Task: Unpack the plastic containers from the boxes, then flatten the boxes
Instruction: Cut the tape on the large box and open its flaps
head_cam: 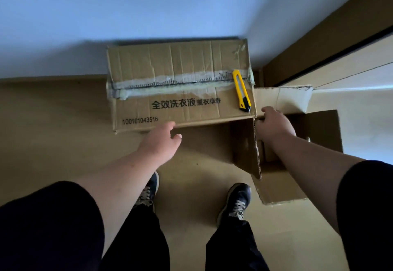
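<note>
From my head view, my left hand (161, 139) reaches with loose, open fingers to the near edge of the taped box (180, 85) at 12 o'clock, holding nothing. My right hand (274, 124) curls over the rim of the open box (297, 156) at 2 o'clock, gripping it. The knife (241, 90) lies on the taped box's right end. No containers show, so I judge they're inside. I'd steady the box with my left before taking the knife, then cut shallow along the tape.
</note>
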Demonstrator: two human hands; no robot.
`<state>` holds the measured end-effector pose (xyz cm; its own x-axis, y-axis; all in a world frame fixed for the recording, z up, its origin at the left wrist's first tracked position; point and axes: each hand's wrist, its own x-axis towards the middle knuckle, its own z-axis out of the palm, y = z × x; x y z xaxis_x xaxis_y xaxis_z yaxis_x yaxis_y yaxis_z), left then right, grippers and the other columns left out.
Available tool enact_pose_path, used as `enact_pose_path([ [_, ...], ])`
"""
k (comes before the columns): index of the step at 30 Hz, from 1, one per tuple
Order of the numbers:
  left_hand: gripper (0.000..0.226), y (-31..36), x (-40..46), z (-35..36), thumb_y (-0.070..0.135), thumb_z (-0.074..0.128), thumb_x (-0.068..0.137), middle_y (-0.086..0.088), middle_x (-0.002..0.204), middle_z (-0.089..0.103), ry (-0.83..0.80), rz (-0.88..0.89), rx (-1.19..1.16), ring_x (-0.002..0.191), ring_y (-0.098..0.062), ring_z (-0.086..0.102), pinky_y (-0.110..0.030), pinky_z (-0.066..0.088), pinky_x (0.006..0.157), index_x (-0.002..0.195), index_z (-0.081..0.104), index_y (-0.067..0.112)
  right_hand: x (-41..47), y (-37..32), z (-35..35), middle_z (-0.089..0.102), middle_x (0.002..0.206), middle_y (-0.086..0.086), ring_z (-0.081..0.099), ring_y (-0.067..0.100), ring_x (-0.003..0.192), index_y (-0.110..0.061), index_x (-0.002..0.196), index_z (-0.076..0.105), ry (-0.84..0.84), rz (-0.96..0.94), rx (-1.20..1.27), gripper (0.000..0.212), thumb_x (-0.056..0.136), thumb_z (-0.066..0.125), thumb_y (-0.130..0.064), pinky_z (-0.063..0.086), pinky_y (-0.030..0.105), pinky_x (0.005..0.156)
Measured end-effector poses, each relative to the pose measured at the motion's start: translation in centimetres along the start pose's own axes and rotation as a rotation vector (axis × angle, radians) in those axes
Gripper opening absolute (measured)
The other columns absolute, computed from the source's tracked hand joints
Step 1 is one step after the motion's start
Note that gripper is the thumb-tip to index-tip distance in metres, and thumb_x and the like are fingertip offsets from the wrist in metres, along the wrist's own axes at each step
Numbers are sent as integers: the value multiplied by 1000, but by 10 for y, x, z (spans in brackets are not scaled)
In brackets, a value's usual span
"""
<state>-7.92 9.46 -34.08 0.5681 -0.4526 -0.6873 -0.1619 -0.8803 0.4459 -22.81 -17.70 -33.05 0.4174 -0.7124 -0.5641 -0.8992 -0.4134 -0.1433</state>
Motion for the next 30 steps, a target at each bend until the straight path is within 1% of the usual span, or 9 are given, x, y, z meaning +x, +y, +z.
enact_pose_path([
  [3, 53, -25, 3, -32, 38, 48, 99, 3, 149, 46, 48, -6, -21, 133, -19, 47, -37, 39, 108, 148, 38, 22, 9, -35, 11, 53, 132, 16, 55, 39, 114, -16, 139, 47, -7, -42, -25, 48, 91, 51, -17, 40, 36, 77],
  [5, 52, -40, 4, -45, 37, 48, 99, 3, 149, 47, 85, -34, -12, 129, -20, 51, -34, 41, 102, 149, 38, 22, 17, -53, 19, 53, 128, 17, 54, 39, 112, -14, 137, 48, 17, -68, -70, 45, 91, 50, -18, 42, 38, 78],
  [8, 51, -59, 3, -50, 36, 48, 99, 1, 148, 47, 137, -76, 6, 126, -22, 53, -31, 41, 97, 148, 39, 22, 32, -70, 31, 46, 134, 18, 47, 40, 122, -10, 139, 44, 86, -35, -118, 46, 94, 47, -20, 45, 50, 91],
  [11, 50, -75, -3, -41, 33, 50, 99, 1, 148, 46, 150, -116, -2, 130, -22, 49, -31, 40, 100, 147, 41, 21, 44, -72, 39, 43, 139, 21, 43, 43, 127, -4, 139, 41, 102, 11, -122, 48, 96, 48, -24, 42, 54, 100],
  [16, 42, -84, 10, -33, 20, 52, 96, -4, 137, 56, 280, -46, 17, 126, -23, 52, -35, 44, 100, 138, 53, 17, 63, -58, 41, 43, 137, 26, 44, 47, 126, 0, 134, 45, 129, 49, -130, 45, 97, 51, -24, 41, 52, 101],
  [19, 40, -82, 31, -40, 19, 53, 96, -5, 132, 59, 305, 48, 86, 124, -24, 52, -38, 47, 102, 136, 55, 16, 75, -57, 41, 48, 131, 26, 49, 46, 120, -2, 130, 50, 164, 40, -70, 41, 96, 50, -25, 44, 50, 95],
  [26, 36, -91, 90, -53, 25, 53, 94, 2, 126, 59, 405, 267, 264, 126, -20, 46, -38, 34, 113, 129, 58, 17, 89, -81, 68, 51, 128, 22, 50, 41, 114, -6, 133, 51, 289, -84, 78, 43, 96, 53, -28, 46, 47, 89],
  [28, 31, -93, 106, -52, 24, 50, 94, 4, 118, 61, 490, 328, 274, 119, -18, 50, -37, 35, 109, 122, 61, 18, 87, -90, 76, 56, 113, 18, 53, 34, 98, -6, 120, 57, 309, -174, 111, 32, 96, 54, -27, 43, 36, 74],
  [30, 25, -97, 119, -54, 23, 48, 93, 6, 109, 63, 583, 389, 268, 110, -16, 54, -37, 38, 103, 112, 64, 21, 81, -106, 85, 58, 97, 10, 51, 22, 77, -13, 105, 59, 310, -275, 139, 19, 96, 55, -28, 33, 28, 57],
])
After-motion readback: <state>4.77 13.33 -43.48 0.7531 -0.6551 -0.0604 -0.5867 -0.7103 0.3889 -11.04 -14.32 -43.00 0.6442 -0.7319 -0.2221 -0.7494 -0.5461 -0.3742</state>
